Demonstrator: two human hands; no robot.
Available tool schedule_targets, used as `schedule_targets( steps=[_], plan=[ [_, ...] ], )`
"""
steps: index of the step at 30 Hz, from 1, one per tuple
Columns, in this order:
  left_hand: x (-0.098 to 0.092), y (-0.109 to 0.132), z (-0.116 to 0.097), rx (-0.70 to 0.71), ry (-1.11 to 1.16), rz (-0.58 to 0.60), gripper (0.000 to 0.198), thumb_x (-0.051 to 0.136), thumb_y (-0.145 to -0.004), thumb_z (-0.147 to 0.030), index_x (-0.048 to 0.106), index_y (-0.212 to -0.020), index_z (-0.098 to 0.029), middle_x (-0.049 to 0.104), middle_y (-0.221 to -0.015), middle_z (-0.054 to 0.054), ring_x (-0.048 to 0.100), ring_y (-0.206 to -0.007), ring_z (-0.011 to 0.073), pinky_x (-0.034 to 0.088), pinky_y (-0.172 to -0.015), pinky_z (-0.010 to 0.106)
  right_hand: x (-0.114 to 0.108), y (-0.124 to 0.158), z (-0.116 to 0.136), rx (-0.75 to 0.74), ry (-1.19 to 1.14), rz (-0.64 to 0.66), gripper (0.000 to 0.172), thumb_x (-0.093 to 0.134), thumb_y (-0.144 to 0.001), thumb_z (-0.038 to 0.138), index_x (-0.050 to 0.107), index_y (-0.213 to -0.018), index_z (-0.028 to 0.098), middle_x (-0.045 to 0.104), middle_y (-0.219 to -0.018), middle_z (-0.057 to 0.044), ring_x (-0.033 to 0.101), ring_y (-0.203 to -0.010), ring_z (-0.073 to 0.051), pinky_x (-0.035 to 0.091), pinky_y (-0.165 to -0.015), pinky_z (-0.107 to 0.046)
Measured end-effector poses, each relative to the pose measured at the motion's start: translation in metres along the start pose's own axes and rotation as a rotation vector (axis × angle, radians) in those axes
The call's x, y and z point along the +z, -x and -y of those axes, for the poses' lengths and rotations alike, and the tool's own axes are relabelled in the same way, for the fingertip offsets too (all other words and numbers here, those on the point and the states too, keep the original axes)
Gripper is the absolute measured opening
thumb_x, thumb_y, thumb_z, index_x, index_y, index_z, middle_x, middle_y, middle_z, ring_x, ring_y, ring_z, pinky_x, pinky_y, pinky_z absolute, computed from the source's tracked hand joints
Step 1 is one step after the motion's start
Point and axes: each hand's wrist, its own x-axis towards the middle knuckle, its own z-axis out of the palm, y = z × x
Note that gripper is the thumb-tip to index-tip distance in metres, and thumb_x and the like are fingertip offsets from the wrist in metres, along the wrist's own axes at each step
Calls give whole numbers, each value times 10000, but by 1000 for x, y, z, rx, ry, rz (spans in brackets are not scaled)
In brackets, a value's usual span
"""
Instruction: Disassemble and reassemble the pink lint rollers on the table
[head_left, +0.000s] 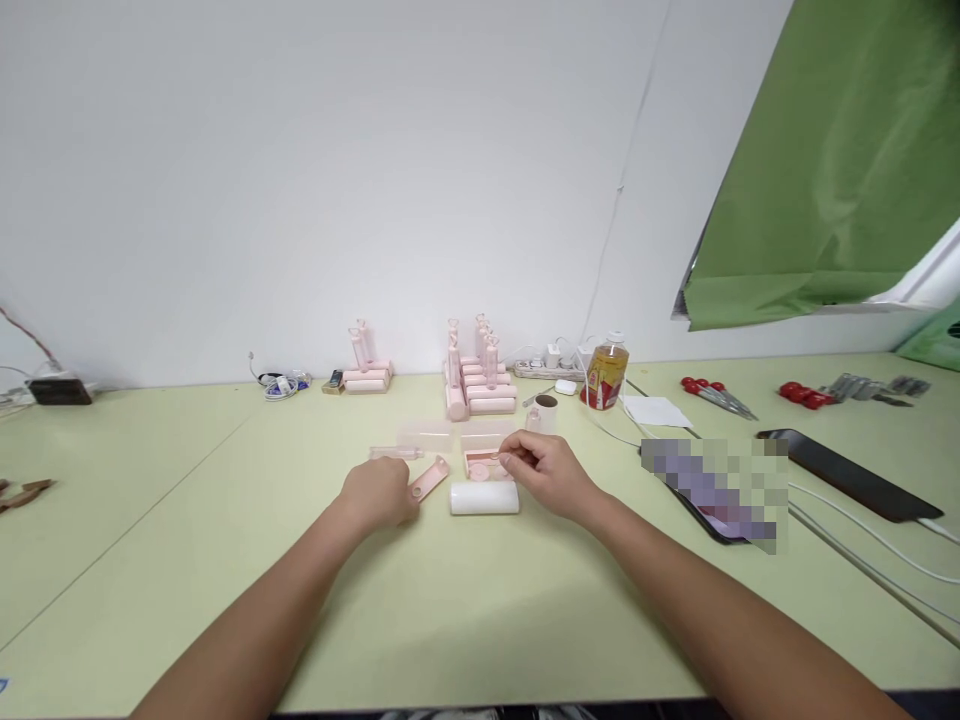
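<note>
My left hand [381, 488] is closed on a flat pink strip [430, 479] with rounded ends and a hole, held just above the table. Fingers pinched together, my right hand [549, 472] is at the right end of a shallow pink tray [469, 458]; what lies between the fingertips is too small to tell. A white roll [484, 498] lies on its side in front of the tray. Behind the left hand lies a clear pink handle piece [395, 453]. Two translucent pink covers [424, 436] rest behind the tray.
Pink rollers with upright handles [480, 380] stand by the wall, with a smaller group [367, 380] further left. To the right are a white cup-shaped roll [546, 410], a drink bottle [606, 372], a phone [709, 495], a black device [847, 472], cables and red-handled tools [716, 395].
</note>
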Motion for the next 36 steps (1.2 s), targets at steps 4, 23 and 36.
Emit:
schedule_targets(
  steps=[4, 23, 36],
  plan=[
    [-2, -2, 6, 31, 216, -2, 249, 569, -723, -357, 539, -539, -191, 614, -611, 69, 566, -548, 213, 365, -533, 321, 1, -1, -2, -1, -9, -13, 168, 528, -852, 319, 611, -788, 188, 559, -655, 6, 442, -568, -120, 340, -540, -240],
    [31, -14, -15, 21, 1352, 179, 315, 658, -735, -386, 460, -861, -176, 537, -750, -5, 587, -623, 127, 446, -506, 246, 8, 13, 12, 100, 583, 325, 492, 617, -774, 540, 598, -1144, 215, 626, -1049, -111, 600, -852, -267, 389, -665, -316],
    [40, -20, -11, 10, 1388, 304, 546, 449, -800, -712, 481, -760, -169, 535, -559, -9, 521, -439, 118, 426, -452, 257, 3, 10, 1, 20, 291, 434, 291, 616, -778, 223, 635, -1068, 214, 638, -1085, -85, 573, -993, -259, 426, -829, -347]
  ],
)
